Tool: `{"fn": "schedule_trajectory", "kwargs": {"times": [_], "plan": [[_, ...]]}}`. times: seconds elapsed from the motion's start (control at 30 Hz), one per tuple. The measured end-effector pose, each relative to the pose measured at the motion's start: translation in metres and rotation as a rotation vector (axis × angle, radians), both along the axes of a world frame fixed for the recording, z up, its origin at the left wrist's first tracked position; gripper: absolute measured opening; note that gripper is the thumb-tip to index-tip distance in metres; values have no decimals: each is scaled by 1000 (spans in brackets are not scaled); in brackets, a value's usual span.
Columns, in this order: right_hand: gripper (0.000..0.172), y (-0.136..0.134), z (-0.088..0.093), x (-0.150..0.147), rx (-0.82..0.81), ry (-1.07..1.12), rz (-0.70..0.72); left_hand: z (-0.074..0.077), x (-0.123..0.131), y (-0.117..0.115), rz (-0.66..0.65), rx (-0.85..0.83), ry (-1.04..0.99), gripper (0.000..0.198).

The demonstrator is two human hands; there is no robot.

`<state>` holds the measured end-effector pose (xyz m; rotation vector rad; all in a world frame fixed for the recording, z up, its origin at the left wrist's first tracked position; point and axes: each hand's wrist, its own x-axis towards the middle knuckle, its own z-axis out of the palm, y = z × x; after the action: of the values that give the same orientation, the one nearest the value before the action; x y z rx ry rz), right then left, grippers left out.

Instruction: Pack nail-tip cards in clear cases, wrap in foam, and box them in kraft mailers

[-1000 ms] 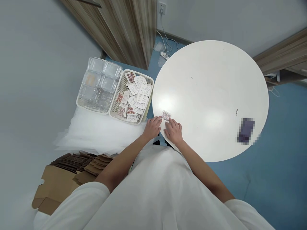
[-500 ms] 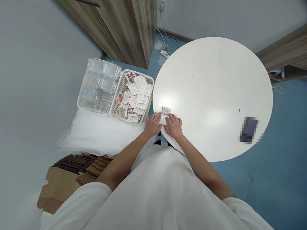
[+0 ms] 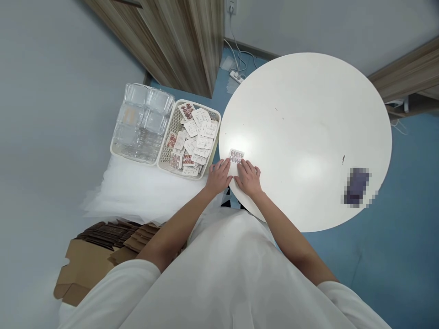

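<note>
A small flat pack (image 3: 236,156) with two rows of shiny oval pieces, looking like a press-on nail set, lies on the white round table near its left edge. My left hand (image 3: 218,177) rests by the pack's lower left corner, fingers stretched out and thumb apart. On the other side, my right hand (image 3: 249,177) lies with fingers extended at the lower right corner. Fingertips of both hands touch or nearly touch the pack; neither hand is wrapped around it.
A white basket (image 3: 160,163) left of the table holds many similar packs and printed white cards (image 3: 200,117). Beside it stands a bin of clear plastic trays (image 3: 137,121). White sheeting (image 3: 137,189), folded cardboard boxes (image 3: 85,262) and a blurred dark object (image 3: 357,186) are also around.
Both hands stay at the pack's lower corners, with only a slight shift of the fingers. The pack appears a little farther from me.
</note>
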<state>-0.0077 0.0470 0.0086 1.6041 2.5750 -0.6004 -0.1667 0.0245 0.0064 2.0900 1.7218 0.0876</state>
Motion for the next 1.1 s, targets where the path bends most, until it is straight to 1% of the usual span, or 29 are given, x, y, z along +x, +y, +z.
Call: {"fn": "schedule_trajectory", "kwargs": {"times": [0.37,0.5,0.6,0.67,0.73,0.83,0.87,0.97,1.03,1.1], "plan": [[48,-5,2,3,22,14,2,0,-1,-3,-2,38,12,52],[48,-12,5,12,33,6,-14,0,-2,-8,25,57,7,50],[47,-17,10,24,43,3,-8,4,-1,-15,73,76,-10,50],[46,-21,13,33,66,18,14,10,2,-23,120,93,-14,49],[45,-25,16,41,108,58,39,20,5,-34,187,116,-2,49],[41,-30,15,47,165,156,86,37,10,-59,312,135,34,49],[40,-32,15,47,174,190,126,42,11,-68,351,138,46,49],[39,-38,16,39,200,266,257,57,7,-94,450,166,71,48],[39,-41,21,29,210,295,323,65,-2,-109,522,176,76,47],[40,-43,28,16,212,316,381,73,-16,-120,596,151,50,46]]}}
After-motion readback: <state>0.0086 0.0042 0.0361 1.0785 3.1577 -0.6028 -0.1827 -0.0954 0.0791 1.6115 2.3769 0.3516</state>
